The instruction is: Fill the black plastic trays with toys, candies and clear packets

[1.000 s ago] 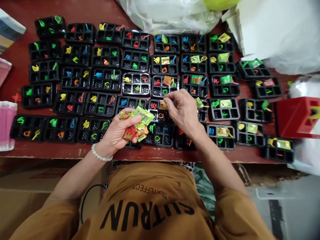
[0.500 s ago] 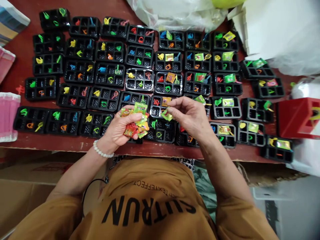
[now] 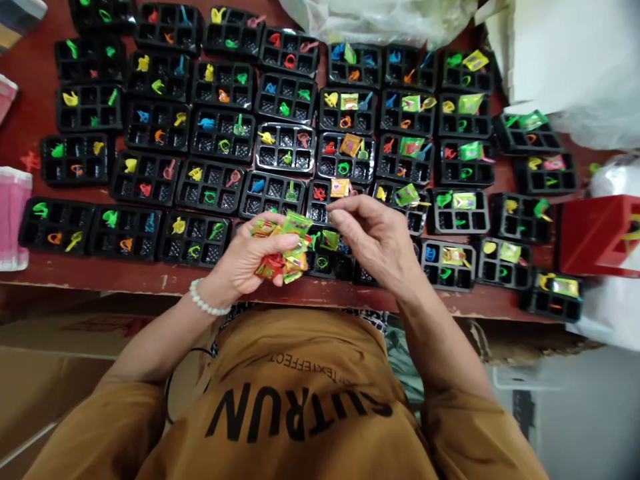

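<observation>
My left hand (image 3: 245, 257) is closed around a bunch of small shiny candy-like packets (image 3: 296, 248), green, yellow, orange and red, with the thumb across them. My right hand (image 3: 380, 243) is just to the right, thumb and forefinger brought together, nothing visible between them. Below its fingertips, a green packet (image 3: 329, 240) lies in a black compartment tray (image 3: 325, 267) at the front of the table, partly hidden by both hands. The tray behind holds an orange packet (image 3: 340, 188) and a red plastic trinket (image 3: 319, 193).
Rows of black trays (image 3: 210, 190) with colourful plastic trinkets cover the red table (image 3: 150, 277); many on the right also hold packets. A red container (image 3: 595, 237) stands at the right. Clear plastic bags (image 3: 380, 20) lie at the back, pink packs (image 3: 14, 220) at the left.
The green packet that was in my right fingers now lies in the front tray, and the fingers have drawn slightly away. The left hand, still holding its bunch, has shifted a little right.
</observation>
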### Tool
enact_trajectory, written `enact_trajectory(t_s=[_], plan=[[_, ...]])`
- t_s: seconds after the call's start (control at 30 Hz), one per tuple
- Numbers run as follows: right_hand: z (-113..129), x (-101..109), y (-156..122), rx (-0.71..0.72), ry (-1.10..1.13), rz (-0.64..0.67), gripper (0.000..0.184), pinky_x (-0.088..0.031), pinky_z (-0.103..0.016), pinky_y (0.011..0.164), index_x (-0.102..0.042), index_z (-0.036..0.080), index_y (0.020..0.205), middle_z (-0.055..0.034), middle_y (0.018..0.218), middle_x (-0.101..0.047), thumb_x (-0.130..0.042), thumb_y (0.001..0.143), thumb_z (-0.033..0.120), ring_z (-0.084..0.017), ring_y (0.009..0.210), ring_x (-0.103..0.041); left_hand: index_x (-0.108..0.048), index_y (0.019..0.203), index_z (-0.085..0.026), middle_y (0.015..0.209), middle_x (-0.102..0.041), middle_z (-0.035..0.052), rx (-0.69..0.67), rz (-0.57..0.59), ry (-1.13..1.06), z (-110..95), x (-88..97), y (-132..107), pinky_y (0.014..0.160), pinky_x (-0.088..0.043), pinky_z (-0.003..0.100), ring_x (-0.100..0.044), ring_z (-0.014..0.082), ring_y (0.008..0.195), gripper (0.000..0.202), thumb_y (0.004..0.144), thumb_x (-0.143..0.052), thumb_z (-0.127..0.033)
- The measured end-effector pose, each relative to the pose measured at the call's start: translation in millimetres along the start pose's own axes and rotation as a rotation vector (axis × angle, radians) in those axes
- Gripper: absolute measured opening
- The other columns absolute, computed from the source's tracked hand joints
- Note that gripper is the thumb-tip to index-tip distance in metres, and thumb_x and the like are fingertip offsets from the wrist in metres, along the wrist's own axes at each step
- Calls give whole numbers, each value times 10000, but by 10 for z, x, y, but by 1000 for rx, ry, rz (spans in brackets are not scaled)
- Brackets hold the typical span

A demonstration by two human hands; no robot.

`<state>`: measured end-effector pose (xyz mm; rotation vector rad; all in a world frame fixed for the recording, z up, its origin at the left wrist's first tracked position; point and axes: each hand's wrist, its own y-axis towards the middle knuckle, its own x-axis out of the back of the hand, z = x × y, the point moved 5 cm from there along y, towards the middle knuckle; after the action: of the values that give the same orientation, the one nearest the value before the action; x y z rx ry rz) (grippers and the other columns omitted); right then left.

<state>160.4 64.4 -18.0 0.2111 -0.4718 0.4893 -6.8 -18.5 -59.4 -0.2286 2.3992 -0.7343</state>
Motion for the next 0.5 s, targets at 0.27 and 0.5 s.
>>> enact_trajectory(t_s=[0.27,0.5], plan=[[166,-31,270,-24,269,93,351,-444,-258,603,-711,169,886,-18,798,-676,-764,866,515,-112,680,-560,-611,900,-206,823,-731,10,-85,-19,13,-154,94,-15,284,-477,208,-700,203,527,327,685,-856,-176],[36,-547,188,-37,23,138,199,-449,-277,649,-699,157,1014,7,733,-688,-688,903,322,-107,622,-578,-567,892,-237,748,-694,-18,-365,-320,-108,-692,930,-224,249,-365,164,-713,231,552,356,619,-752,-104]])
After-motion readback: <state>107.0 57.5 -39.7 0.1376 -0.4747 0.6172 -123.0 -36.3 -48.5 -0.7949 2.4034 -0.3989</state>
